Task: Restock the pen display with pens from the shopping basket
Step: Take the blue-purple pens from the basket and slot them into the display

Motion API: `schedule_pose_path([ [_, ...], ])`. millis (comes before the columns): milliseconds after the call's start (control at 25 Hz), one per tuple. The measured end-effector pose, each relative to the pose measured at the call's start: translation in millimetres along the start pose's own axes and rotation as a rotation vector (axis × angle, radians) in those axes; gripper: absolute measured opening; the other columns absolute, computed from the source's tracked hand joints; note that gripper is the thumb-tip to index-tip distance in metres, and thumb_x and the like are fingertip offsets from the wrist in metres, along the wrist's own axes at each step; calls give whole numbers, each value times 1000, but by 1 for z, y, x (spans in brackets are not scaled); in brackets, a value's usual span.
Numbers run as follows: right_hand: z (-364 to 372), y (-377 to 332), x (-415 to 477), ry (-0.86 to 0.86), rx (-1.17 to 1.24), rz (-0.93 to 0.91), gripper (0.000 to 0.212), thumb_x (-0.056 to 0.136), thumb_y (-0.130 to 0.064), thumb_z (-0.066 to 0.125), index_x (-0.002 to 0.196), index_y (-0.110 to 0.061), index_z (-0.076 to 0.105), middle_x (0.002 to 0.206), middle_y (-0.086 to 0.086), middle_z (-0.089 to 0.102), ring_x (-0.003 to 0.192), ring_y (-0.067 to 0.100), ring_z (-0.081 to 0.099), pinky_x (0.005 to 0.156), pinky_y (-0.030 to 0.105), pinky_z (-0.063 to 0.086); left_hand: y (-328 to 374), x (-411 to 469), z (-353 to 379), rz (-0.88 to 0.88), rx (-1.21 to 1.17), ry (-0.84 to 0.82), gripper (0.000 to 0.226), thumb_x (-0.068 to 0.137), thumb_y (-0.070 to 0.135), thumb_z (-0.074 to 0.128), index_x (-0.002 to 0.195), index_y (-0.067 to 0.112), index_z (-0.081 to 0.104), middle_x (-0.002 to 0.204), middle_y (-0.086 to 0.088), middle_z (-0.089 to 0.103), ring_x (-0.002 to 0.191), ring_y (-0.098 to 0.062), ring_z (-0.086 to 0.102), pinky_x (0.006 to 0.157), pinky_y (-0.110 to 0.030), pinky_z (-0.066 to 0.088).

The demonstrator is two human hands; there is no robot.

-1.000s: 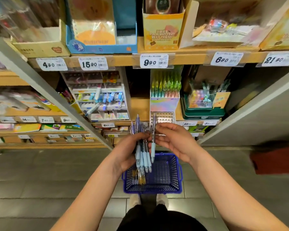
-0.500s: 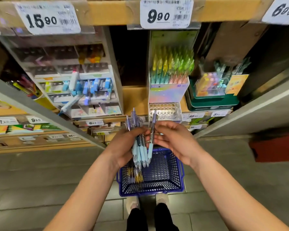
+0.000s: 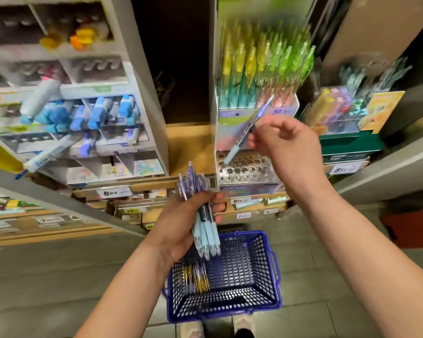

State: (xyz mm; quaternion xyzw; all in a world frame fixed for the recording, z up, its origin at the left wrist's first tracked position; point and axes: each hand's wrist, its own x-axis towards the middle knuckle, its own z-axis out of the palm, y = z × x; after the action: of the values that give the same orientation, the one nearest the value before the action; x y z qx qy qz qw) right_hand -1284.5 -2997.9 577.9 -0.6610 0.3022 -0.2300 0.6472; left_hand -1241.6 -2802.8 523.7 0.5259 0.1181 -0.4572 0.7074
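My left hand (image 3: 181,223) grips a bundle of light-blue pens (image 3: 203,215) with purple tops, above the blue shopping basket (image 3: 271,264) on the floor. My right hand (image 3: 286,145) pinches a single light-blue pen (image 3: 244,135), tilted with its tip down over the perforated front tray (image 3: 244,169) of the pen display (image 3: 230,128). That tray's holes look empty; the display's upper tier holds yellow, green and teal pens (image 3: 266,69). More pens (image 3: 195,279) lie in the basket's left corner.
A white tiered rack with blue items (image 3: 103,113) stands left of a dark gap on the shelf. A green box display (image 3: 347,145) sits to the right. A grey shelf upright (image 3: 59,203) slants across the lower left. Price tags line the shelf edges.
The view has drawn closer to the shelf. My right hand has lifted one pen away from the bundle and carried it up and right to the perforated tray. The left hand keeps the bundle.
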Motion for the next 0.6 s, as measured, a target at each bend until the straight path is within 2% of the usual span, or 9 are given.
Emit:
schedule_pose_path([
  [120,10,9,15,81,-213,-194,3,92,-19,72,92,-21,73,82,-2,76,80,15,74,82,39,62,-4,10,-6,19,-6,-9,16,97,7,63,112,3,67,105,-15,79,77,-19,77,65,-32,64],
  [240,19,23,15,49,-338,-281,6,91,-19,73,93,-25,71,83,-11,73,78,7,73,78,24,60,-9,15,-10,29,-24,-11,19,92,10,68,111,4,68,105,-16,79,78,-19,77,63,-31,62],
  [400,24,33,16,21,-318,-359,12,91,-16,73,95,-26,71,82,-15,71,78,5,72,71,9,52,-15,19,-15,10,-26,-19,14,90,13,71,102,7,74,105,-18,78,78,-20,75,64,-32,62],
  [600,29,39,19,-8,-368,-419,14,90,-17,74,95,-29,73,81,-16,73,79,4,72,72,7,51,-15,24,-15,-11,-37,-14,18,91,13,70,107,4,71,106,-17,78,78,-19,75,65,-32,61],
])
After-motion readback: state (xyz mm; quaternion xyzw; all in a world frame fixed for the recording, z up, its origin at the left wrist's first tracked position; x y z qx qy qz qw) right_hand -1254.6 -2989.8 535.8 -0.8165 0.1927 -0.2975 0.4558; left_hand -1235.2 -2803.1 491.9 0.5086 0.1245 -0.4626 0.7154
